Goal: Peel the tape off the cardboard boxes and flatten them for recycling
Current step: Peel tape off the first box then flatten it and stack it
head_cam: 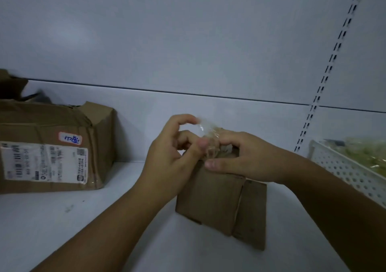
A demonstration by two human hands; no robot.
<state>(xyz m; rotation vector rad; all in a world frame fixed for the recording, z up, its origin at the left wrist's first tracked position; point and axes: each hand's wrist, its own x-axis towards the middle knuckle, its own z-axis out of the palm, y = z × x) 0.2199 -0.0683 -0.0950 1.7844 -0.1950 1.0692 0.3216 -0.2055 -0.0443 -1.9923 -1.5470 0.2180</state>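
A small brown cardboard box (217, 198) stands on the white shelf (104, 219) in the middle of the view, with loose flaps hanging at its lower right. My right hand (244, 159) presses on its top edge, thumb against the front face. My left hand (173, 152) pinches a crumpled strip of clear tape (208, 138) that rises from the top of the box. A larger dented cardboard box (56, 146) with a white shipping label lies at the left, apart from both hands.
A white perforated basket (344, 167) holding something pale green sits at the right edge. A white back panel rises behind the shelf, with a slotted upright rail (325, 77) at the right. More torn cardboard shows at the far left.
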